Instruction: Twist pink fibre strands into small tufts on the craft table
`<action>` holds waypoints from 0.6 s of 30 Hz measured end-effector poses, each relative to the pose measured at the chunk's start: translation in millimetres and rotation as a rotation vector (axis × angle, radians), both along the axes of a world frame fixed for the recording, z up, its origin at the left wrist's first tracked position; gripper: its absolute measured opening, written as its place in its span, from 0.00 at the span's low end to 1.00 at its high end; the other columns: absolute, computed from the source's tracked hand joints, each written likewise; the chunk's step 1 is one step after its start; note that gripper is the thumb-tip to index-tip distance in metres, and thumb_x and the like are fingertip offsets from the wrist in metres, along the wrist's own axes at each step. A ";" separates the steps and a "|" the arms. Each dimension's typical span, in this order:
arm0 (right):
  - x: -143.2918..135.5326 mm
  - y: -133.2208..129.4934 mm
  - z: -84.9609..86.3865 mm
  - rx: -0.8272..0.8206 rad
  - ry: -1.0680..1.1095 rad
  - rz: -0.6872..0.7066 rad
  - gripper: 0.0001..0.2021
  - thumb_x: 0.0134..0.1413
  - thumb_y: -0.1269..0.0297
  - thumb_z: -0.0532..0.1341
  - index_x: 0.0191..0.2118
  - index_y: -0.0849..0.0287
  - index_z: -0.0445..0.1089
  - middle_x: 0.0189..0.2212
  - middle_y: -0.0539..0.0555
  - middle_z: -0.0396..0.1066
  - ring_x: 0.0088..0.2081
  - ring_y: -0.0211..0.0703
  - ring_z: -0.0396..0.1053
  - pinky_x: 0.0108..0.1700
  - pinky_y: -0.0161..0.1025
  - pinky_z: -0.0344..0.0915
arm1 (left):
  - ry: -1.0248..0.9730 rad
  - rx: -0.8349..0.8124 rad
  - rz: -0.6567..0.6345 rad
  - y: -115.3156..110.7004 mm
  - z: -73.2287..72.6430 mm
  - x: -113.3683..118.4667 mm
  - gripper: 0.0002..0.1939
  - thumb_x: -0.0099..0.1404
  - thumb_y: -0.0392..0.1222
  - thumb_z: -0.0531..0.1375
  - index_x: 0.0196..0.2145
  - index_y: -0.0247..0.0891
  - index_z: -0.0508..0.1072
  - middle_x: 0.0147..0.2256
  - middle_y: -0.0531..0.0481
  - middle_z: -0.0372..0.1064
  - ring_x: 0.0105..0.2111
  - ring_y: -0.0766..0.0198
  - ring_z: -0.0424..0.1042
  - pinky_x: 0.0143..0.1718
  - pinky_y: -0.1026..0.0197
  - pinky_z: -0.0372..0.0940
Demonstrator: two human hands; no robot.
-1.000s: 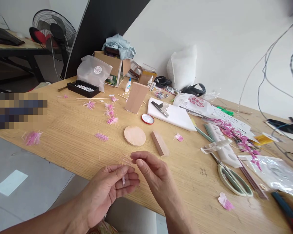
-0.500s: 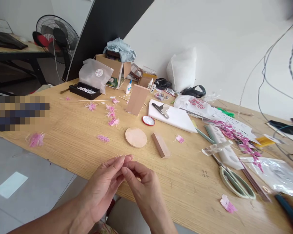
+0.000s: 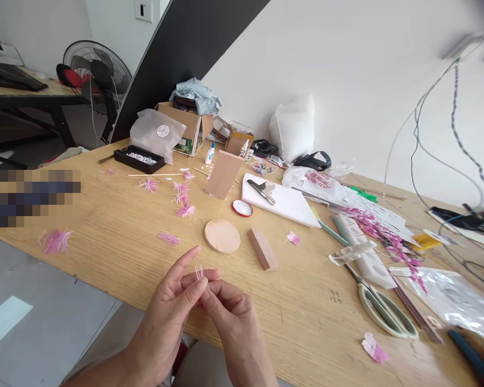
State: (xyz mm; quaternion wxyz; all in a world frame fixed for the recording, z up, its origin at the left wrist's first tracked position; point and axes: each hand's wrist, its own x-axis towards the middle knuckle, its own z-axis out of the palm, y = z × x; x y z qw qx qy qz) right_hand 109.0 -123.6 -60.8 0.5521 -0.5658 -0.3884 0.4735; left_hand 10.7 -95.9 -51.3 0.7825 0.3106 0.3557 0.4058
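Thin pink-white strands (image 3: 199, 272) stick up between my fingertips at the table's near edge. My left hand (image 3: 163, 312) pinches them between thumb and a bent finger, its index finger stretched out. My right hand (image 3: 236, 314) meets it at the thumb tips, closed in a pinch at the strands' lower end; what lies deeper between the fingers is hidden. Just beyond my hands lie a bundle of pink strands (image 3: 169, 238), a round wooden disc (image 3: 222, 236) and a wooden block (image 3: 263, 249). Fluffy pink tassels (image 3: 185, 209) lie further back.
Scissors (image 3: 387, 312) and a fringed pink piece (image 3: 374, 348) lie at the right. Behind the disc are a red-rimmed lid (image 3: 242, 208), an upright board (image 3: 223, 174) and a clip (image 3: 262, 191) on a white pad. Another person's pixelated arm (image 3: 28, 196) rests at the left.
My left index finger has lifted and straightened away from the other fingers. The strand tips now stand upright between the fingertips. The view has shifted slightly.
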 end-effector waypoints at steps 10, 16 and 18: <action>-0.6 -1.2 -1.4 0.006 -0.047 -0.008 0.16 0.47 0.53 0.60 0.20 0.60 0.72 0.20 0.51 0.69 0.26 0.40 0.64 0.31 0.36 0.62 | 0.037 0.045 0.043 -2.5 -6.5 -1.3 0.27 0.59 0.45 0.61 0.55 0.50 0.59 0.41 0.50 0.73 0.49 0.59 0.65 0.52 0.58 0.54; -1.2 -0.1 -4.3 -0.001 -0.046 -0.012 0.16 0.47 0.52 0.60 0.22 0.60 0.72 0.20 0.51 0.69 0.25 0.39 0.64 0.30 0.35 0.61 | 0.065 0.069 0.031 -1.0 -7.3 -0.1 0.17 0.59 0.45 0.60 0.46 0.44 0.70 0.41 0.48 0.73 0.48 0.56 0.66 0.50 0.59 0.56; -1.6 0.3 -3.0 -0.019 -0.044 -0.001 0.16 0.47 0.53 0.59 0.22 0.60 0.73 0.20 0.51 0.69 0.26 0.39 0.64 0.30 0.35 0.60 | 0.074 0.067 0.034 -0.6 -6.7 0.6 0.15 0.59 0.45 0.60 0.45 0.43 0.71 0.41 0.48 0.73 0.48 0.57 0.65 0.50 0.59 0.56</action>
